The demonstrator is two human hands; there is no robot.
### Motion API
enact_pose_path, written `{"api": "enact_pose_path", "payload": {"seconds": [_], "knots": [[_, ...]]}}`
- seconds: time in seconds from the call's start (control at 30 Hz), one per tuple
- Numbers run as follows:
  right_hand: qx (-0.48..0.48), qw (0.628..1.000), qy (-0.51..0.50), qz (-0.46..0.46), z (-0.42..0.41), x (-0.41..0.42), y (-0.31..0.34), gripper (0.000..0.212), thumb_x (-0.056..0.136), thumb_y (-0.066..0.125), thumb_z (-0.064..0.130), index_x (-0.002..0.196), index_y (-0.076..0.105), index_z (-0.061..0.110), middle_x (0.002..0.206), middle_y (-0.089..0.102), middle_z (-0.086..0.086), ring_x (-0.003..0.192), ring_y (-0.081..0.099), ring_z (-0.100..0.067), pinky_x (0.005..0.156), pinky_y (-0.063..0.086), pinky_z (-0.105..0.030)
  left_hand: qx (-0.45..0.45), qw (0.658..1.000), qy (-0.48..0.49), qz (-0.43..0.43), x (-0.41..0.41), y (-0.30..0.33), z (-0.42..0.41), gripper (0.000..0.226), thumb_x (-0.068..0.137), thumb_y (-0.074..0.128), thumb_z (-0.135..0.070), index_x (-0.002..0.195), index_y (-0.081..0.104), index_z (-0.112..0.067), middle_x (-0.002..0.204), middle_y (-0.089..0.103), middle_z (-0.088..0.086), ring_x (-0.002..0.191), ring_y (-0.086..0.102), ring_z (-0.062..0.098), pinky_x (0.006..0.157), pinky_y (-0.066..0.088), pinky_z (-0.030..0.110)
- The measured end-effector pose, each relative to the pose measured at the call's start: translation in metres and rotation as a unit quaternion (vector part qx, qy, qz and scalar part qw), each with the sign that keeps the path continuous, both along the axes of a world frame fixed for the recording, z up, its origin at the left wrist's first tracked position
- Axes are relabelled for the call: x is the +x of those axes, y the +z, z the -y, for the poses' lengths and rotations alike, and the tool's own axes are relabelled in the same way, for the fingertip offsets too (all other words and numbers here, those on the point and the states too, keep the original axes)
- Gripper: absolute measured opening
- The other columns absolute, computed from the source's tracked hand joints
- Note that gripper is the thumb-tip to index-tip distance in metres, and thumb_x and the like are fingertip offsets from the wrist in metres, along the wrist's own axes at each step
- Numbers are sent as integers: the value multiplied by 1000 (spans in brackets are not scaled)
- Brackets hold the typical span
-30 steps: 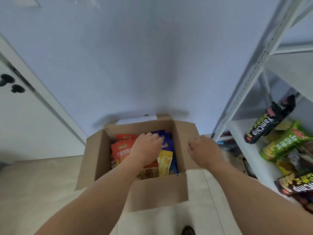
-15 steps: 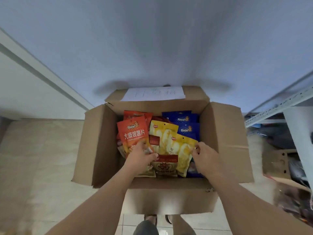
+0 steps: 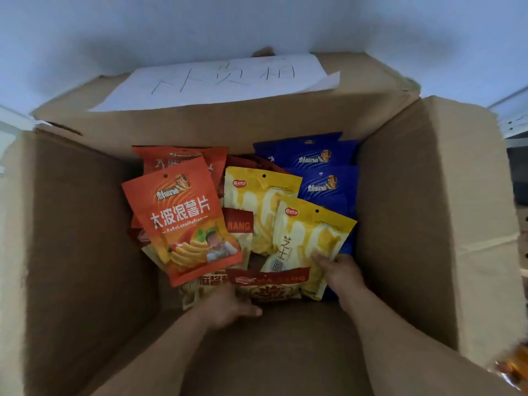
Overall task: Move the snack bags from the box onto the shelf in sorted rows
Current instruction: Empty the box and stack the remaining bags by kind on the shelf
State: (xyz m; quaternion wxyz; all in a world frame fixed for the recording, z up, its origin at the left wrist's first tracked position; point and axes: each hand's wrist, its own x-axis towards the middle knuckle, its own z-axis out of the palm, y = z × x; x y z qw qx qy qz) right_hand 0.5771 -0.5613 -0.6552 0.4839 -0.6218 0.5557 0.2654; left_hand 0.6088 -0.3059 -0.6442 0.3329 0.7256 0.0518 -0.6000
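Note:
An open cardboard box (image 3: 414, 210) fills the view, with snack bags piled at its far end. An orange chip bag (image 3: 183, 218) lies tilted on the left, over another orange one. Two yellow bags (image 3: 308, 238) overlap in the middle, and blue bags (image 3: 323, 184) lie behind them on the right. In front lies a cream bag with a red band (image 3: 271, 290). My left hand (image 3: 228, 308) grips that cream bag's lower edge, thumb along it, fingers hidden underneath. My right hand (image 3: 340, 272) pinches the lower right corner of the front yellow bag.
A white paper sheet with handwriting (image 3: 223, 78) is stuck on the box's far flap. A pale wall rises behind the box. Part of a white metal shelf frame (image 3: 514, 121) shows at the right edge, and an orange wrapper (image 3: 514, 367) at the bottom right corner.
The view has closed in on the box. My left hand has slid from the orange bag down to the cream bag's lower edge. My right hand stays at the yellow bag's corner.

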Motion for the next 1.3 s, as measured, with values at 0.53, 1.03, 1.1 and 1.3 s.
{"api": "enact_pose_path", "payload": {"seconds": [0.53, 1.03, 1.1, 1.3], "knots": [[92, 990, -52, 89, 1, -10, -1, 33, 95, 67, 35, 126, 62, 24, 119, 69, 0, 105, 66, -24, 90, 56, -44, -64, 994, 70, 44, 6, 11, 10, 45, 84, 80, -19, 112, 57, -46, 120, 61, -26, 116, 56, 1, 110, 41, 25], [-11, 929, -179, 324, 19, -95, 289, 24, 89, 75, 26, 113, 70, 21, 111, 74, -1, 103, 71, -24, 97, 54, -49, -168, 977, -54, 116, -12, 297, 14, 38, 89, 74, -17, 124, 63, -27, 114, 74, -14, 108, 66, 7, 102, 51, 35], [-35, 913, -200, 354, 11, -134, 330, 27, 90, 74, 24, 116, 68, 22, 114, 73, 1, 106, 69, -22, 98, 54, -46, -207, 963, -112, 134, -30, 336, 12, 38, 90, 73, -20, 125, 62, -31, 114, 73, -17, 103, 67, 0, 93, 50, 23], [-104, 870, -298, 378, -6, -277, 430, 40, 90, 74, 22, 128, 62, 17, 115, 74, -2, 102, 71, -23, 86, 59, -42, -241, 914, -294, 144, -106, 418, 30, 33, 91, 73, -24, 123, 67, -33, 118, 73, -16, 112, 66, 6, 110, 44, 38]]}}
